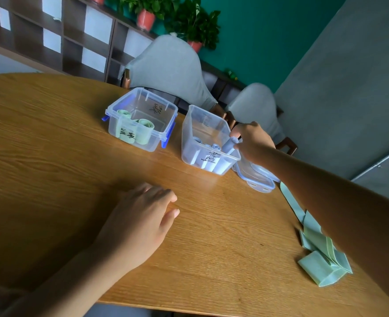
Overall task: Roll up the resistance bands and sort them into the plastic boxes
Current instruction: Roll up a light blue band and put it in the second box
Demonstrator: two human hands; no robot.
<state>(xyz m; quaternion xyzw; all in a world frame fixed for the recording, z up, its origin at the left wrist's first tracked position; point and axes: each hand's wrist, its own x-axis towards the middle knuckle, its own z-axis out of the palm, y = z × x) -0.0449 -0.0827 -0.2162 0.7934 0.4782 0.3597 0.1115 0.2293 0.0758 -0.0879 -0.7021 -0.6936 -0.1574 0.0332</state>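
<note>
Two clear plastic boxes stand side by side toward the far edge of the oval wooden table (51, 138), apart from each other. The left clear plastic box with blue side clips (140, 118) holds two rolled pale-green bands (134, 121). The right clear plastic box without clips (208, 143) holds several rolled pale-blue bands (208, 148); exact count cannot be told through the wall, at least three.

Right hand (251, 141) reaches over the near right corner of the right box, fingers curled round one rolled pale-blue band (230, 145), held tilted with its lower end inside the box rim. Left hand (140, 219) lies palm down on the bare table, well apart from both boxes, fingers relaxed and slightly bent, holding nothing.

One unrolled pale-green band (319, 252) lies loosely folded near the table's right edge, partly under the right forearm, its tail running up toward the lids. Clear plastic lids (257, 179) are stacked just beside the right box, at the table's right edge; they look like two, but the overlap makes this uncertain.

Open table surface: a wide stretch left of and in front of the boxes, around the left hand. Two grey-covered chairs (173, 67) stand behind the far edge.
</note>
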